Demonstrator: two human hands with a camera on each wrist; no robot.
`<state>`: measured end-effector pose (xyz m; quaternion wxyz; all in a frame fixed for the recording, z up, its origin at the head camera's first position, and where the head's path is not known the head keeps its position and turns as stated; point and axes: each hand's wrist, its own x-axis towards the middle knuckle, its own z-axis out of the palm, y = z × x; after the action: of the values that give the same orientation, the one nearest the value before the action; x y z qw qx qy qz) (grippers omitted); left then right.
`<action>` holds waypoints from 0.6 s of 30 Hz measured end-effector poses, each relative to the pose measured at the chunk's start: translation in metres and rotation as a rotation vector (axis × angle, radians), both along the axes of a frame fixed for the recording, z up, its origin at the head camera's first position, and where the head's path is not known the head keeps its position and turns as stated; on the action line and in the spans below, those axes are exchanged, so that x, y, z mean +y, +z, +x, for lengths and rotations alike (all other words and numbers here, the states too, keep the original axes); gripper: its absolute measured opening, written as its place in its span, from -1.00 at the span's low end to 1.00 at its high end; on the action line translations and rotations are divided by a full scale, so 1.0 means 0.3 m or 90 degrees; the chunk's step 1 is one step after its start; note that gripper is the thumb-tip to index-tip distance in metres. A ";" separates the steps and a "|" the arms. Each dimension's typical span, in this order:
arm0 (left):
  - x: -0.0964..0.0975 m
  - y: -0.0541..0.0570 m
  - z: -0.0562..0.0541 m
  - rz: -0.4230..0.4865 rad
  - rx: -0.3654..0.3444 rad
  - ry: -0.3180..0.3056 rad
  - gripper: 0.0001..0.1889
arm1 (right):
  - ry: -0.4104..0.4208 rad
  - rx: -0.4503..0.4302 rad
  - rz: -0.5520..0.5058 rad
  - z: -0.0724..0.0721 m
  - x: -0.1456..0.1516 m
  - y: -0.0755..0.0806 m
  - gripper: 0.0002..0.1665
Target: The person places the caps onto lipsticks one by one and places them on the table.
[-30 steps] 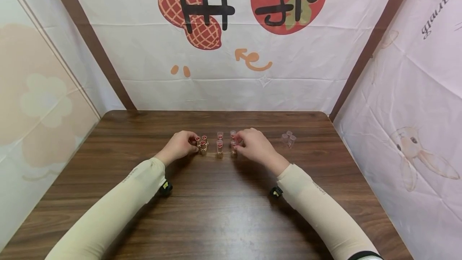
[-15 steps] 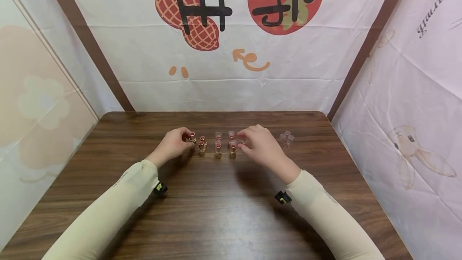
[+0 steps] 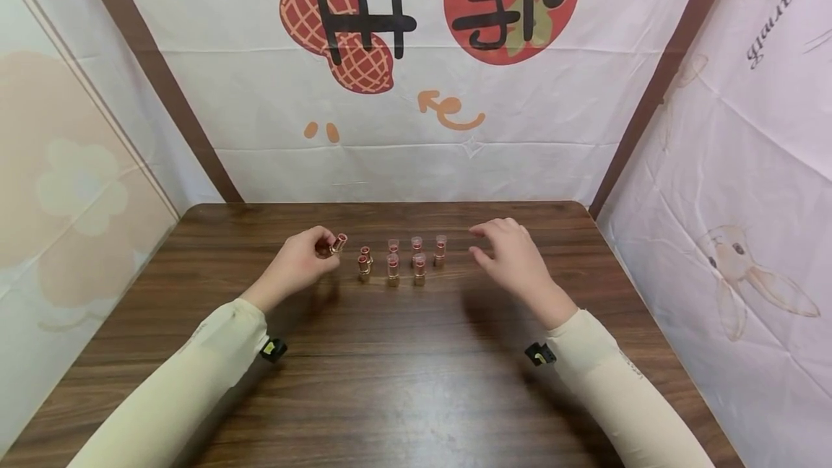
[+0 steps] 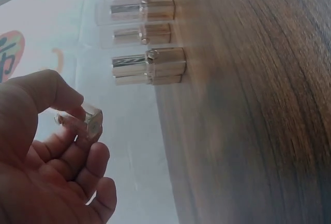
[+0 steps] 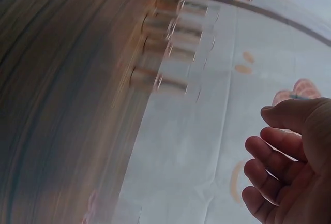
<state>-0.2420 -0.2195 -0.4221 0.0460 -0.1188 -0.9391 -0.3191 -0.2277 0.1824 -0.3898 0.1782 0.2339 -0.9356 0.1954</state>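
My left hand [image 3: 294, 263] pinches an uncapped lipstick [image 3: 339, 243] with a gold base and red tip, tilted and raised off the table. In the left wrist view, thumb and fingers grip this same lipstick [image 4: 93, 124] with its base facing the camera. Just right of that hand stand two uncapped lipsticks [image 3: 363, 266], close together and upright. Beyond them several lipsticks [image 3: 419, 271] with clear caps stand in two rows, one capped lipstick [image 3: 440, 251] at the right end. My right hand [image 3: 516, 262] hovers right of them, fingers relaxed, holding nothing in the right wrist view.
The brown wooden table [image 3: 390, 367] has rounded far corners. A printed white cloth [image 3: 390, 165] hangs behind its far edge, with another cloth [image 3: 747, 201] on the right. The loose clear caps seen earlier are hidden behind my right hand in the head view.
My left hand has lifted one lipstick away from the uncapped group, leftward, and tilted it. My right hand has let go of a capped lipstick, left standing at the row's right end, and moved right.
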 end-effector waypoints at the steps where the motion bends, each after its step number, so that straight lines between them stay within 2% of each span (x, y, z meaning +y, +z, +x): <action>1: -0.001 0.003 0.005 0.000 0.004 -0.005 -0.76 | -0.009 0.001 0.004 -0.005 0.014 -0.001 -0.65; 8: 0.003 0.020 0.035 0.007 0.020 -0.033 -0.80 | -0.092 -0.019 0.034 -0.055 0.122 -0.025 -0.60; 12: 0.009 0.030 0.053 0.017 0.040 -0.051 -0.81 | -0.148 -0.040 0.058 -0.082 0.176 -0.050 -0.49; 18: 0.028 0.054 0.079 0.046 0.068 -0.080 -0.81 | -0.221 -0.102 0.076 -0.117 0.241 -0.093 -0.34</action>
<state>-0.2183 -0.2112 -0.4060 0.0799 -0.1925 -0.9139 -0.3484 -0.2627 0.2546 -0.4177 0.1201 0.0626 -0.9830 0.1241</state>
